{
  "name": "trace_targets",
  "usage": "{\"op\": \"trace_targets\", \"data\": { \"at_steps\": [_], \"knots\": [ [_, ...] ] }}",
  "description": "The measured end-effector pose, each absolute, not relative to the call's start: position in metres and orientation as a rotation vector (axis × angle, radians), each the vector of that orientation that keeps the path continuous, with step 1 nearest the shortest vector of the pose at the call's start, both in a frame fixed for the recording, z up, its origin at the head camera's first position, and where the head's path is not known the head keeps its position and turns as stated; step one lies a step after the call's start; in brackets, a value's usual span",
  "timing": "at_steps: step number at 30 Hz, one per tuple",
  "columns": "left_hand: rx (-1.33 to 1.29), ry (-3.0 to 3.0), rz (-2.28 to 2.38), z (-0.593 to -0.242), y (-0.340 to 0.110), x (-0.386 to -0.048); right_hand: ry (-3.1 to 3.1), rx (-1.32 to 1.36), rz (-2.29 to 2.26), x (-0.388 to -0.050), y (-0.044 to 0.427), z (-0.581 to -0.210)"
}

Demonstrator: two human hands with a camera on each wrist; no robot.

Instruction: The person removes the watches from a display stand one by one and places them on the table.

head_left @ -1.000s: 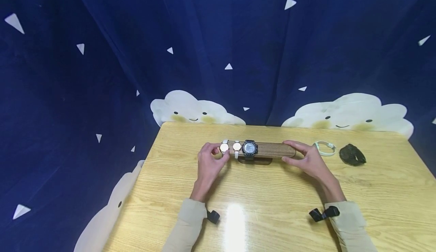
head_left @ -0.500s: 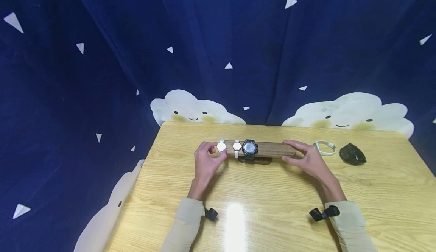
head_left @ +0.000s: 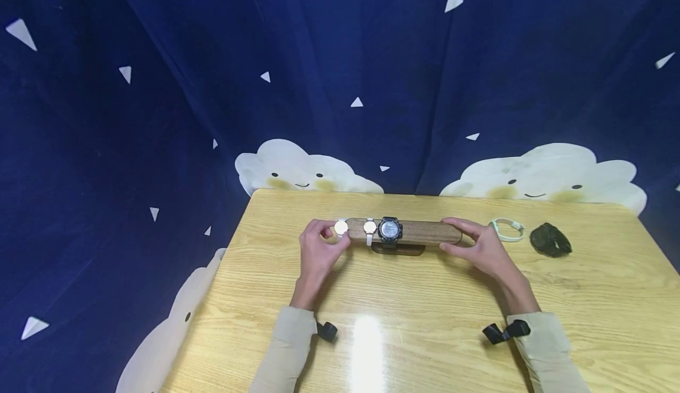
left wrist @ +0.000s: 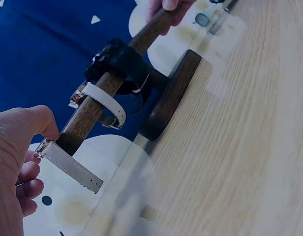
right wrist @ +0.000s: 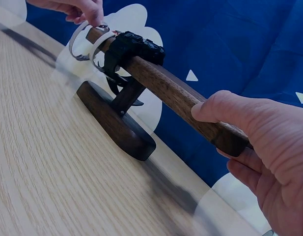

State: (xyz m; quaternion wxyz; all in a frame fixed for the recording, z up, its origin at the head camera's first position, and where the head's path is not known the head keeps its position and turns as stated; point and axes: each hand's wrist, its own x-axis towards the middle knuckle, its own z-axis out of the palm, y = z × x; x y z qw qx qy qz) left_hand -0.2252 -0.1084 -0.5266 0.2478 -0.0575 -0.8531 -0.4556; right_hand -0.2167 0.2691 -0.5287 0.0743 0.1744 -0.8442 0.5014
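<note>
A dark wooden watch stand [head_left: 425,232] with a horizontal bar stands on the table. My left hand [head_left: 320,251] pinches a white-strapped watch [head_left: 341,228] by its case at the bar's left end; in the left wrist view its white strap [left wrist: 72,167] hangs down beside the bar's tip. My right hand [head_left: 482,253] grips the bar's right end between thumb and fingers. A smaller white-strapped watch [head_left: 369,227] and a chunky black watch [head_left: 390,229] hang around the bar, side by side.
To the right of the stand, a pale mint-strapped watch [head_left: 508,231] and a black watch [head_left: 549,241] lie on the wooden table [head_left: 425,310]. A dark blue curtain [head_left: 329,56] with white clouds hangs behind the table.
My left hand has moved slightly left with the white-strapped watch, from over the bar to its left end. The right hand keeps its grip on the bar.
</note>
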Motion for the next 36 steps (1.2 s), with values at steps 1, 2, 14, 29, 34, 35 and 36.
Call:
{"op": "trace_targets", "data": {
  "at_steps": [1,2,14,29,34,35,36],
  "knots": [
    [-0.152,-2.324,-1.243,-0.527,-0.109,-0.225,-2.532,0.526,1.502,-0.217,0.269,-0.528],
    [-0.148,-2.324,-1.245,-0.526,-0.11,-0.226,-2.532,0.528,1.499,-0.217,0.269,-0.528],
    [-0.103,-2.341,-1.235,-0.528,-0.122,-0.231,-2.544,0.515,1.497,-0.218,0.271,-0.53],
    [-0.08,-2.429,-1.22,-0.535,-0.128,-0.232,-2.521,0.528,1.519,-0.217,0.27,-0.53],
    [-0.095,-2.492,-1.146,-0.537,-0.127,-0.23,-2.51,0.533,1.514,-0.218,0.269,-0.532],
    [-0.1,-2.503,-1.116,-0.538,-0.127,-0.231,-2.508,0.53,1.511,-0.218,0.269,-0.531],
    [-0.105,-2.511,-1.086,-0.538,-0.127,-0.23,-2.505,0.53,1.511,-0.218,0.269,-0.531]
  ]
}}
